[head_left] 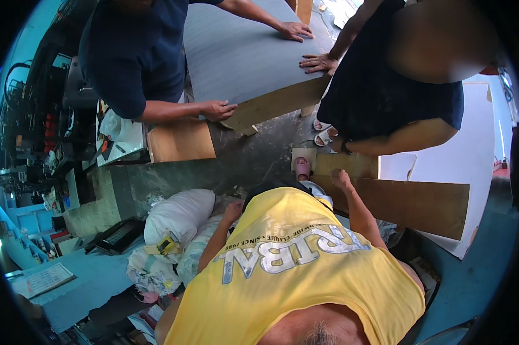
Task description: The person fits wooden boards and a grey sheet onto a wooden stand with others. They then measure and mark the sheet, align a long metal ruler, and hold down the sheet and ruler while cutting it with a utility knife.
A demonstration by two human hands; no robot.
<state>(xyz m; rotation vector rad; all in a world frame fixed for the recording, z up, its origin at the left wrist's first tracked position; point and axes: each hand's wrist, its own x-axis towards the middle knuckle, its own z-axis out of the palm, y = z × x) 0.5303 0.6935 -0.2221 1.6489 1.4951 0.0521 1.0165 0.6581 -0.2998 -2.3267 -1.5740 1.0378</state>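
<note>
Two bare hands are held at the sides of the yellow shirt (271,299). The right hand (341,179) is curled over the left end of the brown board (412,206); whether the board is gripped cannot be told. The board is positioned to the person's right, beside the white panel (472,149). The left hand (232,211) is placed near the white sack (182,214); its finger state cannot be determined.

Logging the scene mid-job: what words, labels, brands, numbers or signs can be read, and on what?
Yellow sleeveless top: large pale lettering above smaller dark lettering as pictured upside down; legible, but not transcribed here.
Paper sheet at far left: printed marks, too small to read.
</note>
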